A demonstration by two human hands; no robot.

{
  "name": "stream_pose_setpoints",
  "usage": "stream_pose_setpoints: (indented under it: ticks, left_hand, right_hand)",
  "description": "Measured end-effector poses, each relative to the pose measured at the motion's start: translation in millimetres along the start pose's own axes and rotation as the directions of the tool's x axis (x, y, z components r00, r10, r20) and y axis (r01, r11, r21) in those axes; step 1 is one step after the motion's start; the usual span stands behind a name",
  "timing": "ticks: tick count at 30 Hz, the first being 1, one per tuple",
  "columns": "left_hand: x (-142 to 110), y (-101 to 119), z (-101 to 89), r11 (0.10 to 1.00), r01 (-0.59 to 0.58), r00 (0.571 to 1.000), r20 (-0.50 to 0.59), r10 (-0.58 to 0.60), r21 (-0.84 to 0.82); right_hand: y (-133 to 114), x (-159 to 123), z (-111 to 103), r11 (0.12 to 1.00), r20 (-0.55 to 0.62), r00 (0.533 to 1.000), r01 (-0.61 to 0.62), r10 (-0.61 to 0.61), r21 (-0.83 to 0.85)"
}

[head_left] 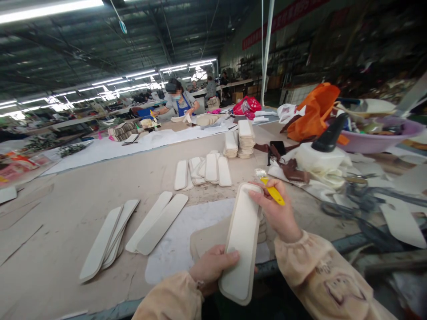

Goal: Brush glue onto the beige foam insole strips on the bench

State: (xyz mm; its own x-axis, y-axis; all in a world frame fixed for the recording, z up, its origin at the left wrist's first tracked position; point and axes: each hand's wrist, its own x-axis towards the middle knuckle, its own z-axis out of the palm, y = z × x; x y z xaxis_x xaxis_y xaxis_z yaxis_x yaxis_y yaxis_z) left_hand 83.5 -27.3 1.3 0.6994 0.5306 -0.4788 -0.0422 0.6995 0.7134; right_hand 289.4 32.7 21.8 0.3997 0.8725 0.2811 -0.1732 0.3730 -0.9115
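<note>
A long cream panel with rounded ends and a beige border [240,240] is held tilted over the near table edge. My left hand [213,266] is closed on its lower left side, thumb on the face. At the upper end, my right hand [278,211] pinches the panel between thumb and fingers. That hand also grips a small brush with a yellow handle [274,192], its pale bristles pointing away from me. Partly hidden behind the panel lies a stack of beige pieces [208,238] on a white sheet [167,262].
Loose long strips [162,224] lie to the left. Farther back are spread cream panels [211,168] and a taller stack [246,138]. At right are a white jug with black spout [320,158], scissors [358,202] and a purple basin [373,138]. A co-worker [182,102] works across the table.
</note>
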Motion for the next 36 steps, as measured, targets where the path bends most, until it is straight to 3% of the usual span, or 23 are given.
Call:
stream_pose_setpoints:
  ticks: [9,23,32,36]
  left_hand:
    - [3,-6,5.8,0.999,-0.024,1.000,0.008,0.024,-0.041]
    - [8,-15,10.6,0.993,-0.061,0.998,0.010,0.062,-0.105]
    - [4,-6,12.5,0.972,-0.034,0.984,0.164,0.074,-0.233]
    - [4,-7,13.8,0.987,-0.049,0.976,0.203,0.080,-0.154]
  right_hand:
    - [7,-5,5,0.994,-0.088,0.995,-0.046,0.037,-0.100]
    - [3,-4,-1,0.971,-0.066,0.998,-0.019,0.003,-0.237]
    - [16,4,-13,0.985,-0.068,0.998,-0.019,0.007,-0.174]
    - [20,8,-17,0.983,-0.084,0.996,-0.024,0.009,-0.184]
